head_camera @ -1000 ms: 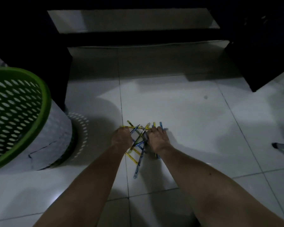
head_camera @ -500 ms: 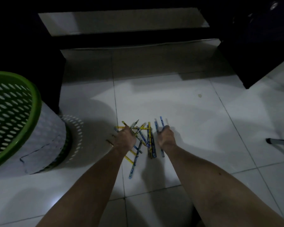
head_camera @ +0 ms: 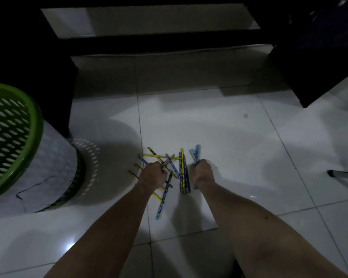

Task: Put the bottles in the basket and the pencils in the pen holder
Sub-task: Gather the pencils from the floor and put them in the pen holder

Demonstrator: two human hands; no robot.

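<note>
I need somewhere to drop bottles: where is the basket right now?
The green basket stands on the tiled floor at the picture's left edge, left of the left hand and the scattered pencils.

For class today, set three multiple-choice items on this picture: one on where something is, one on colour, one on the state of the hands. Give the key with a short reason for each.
1. Where do the pencils lie?
A. In the basket
B. On the tiled floor
C. On a table

2. What colour is the basket's rim?
A. Red
B. White
C. Green

3. What is the right hand doing?
A. Closed around a few blue pencils
B. Lying flat and open on the floor
C. Holding the basket's rim

Key:
1 B: the pencils are scattered on the pale floor tiles between the two hands.
2 C: the rim at the left edge is bright green.
3 A: its fingers are curled, with blue pencil ends sticking out beyond the knuckles; the left hand is likewise closed among the pencils.
</note>
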